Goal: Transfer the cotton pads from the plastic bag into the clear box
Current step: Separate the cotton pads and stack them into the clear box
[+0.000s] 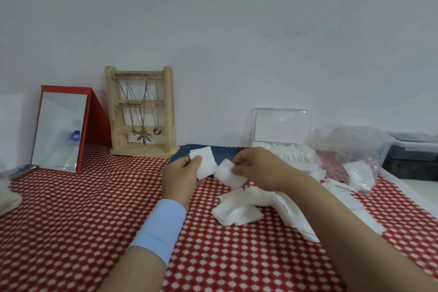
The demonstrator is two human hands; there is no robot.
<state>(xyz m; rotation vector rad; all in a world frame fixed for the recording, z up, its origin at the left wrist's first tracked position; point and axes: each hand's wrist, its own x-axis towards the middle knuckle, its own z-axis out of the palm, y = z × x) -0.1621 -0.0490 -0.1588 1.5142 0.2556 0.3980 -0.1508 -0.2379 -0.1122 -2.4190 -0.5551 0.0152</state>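
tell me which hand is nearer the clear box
Right. The right hand, pinching a cotton pad, is just in front of the clear box and slightly to its left. The left hand, holding pads, is farther left, beyond the right hand.

We have one view only, worn on the person's head, looking forward and slightly down across the table [71, 220] toward the far wall [237, 19]. It sits close: the left hand [181, 179] and right hand [259, 168] meet near mid-frame, and the wall fills the upper half.
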